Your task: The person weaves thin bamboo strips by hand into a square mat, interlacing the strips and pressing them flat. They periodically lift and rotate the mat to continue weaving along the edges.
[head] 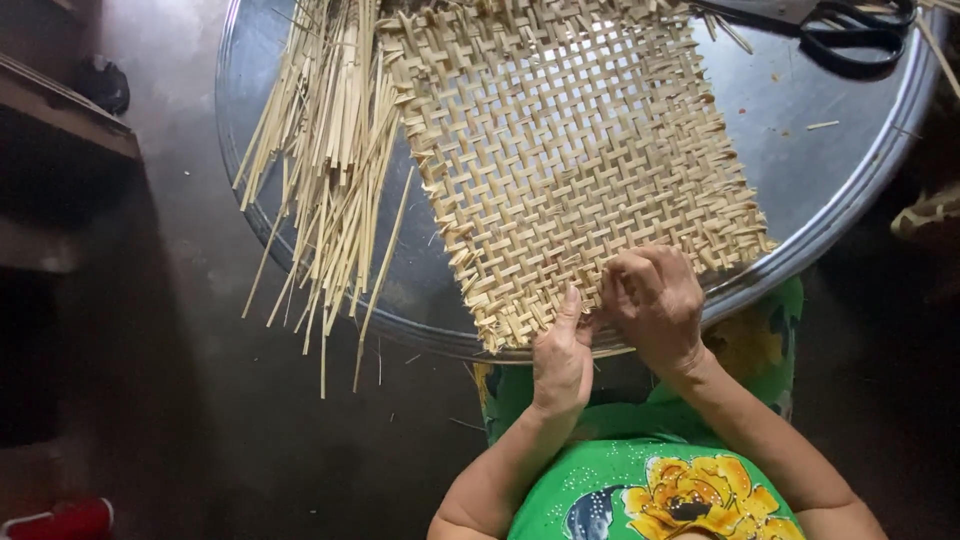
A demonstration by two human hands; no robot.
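Where the floor is dark at the far left, a red thing (62, 518) lies in the bottom corner. Next comes a bundle of thin pale strips (325, 150), spread out on the round metal table (800, 170) and sticking out over its edge. Just beside the strips lies a flat woven mat (570, 150), tilted on the table, with its near edge at the table's rim. The left hand (562, 358) touches that near edge, thumb pointing up, fingers (570, 305) closed narrow on the weave. The right hand (655, 300) sits right beside it, on the mat's edge, fingers curled in, pinching the weave. At the top right lie black scissors (850, 35), well apart from both hands.
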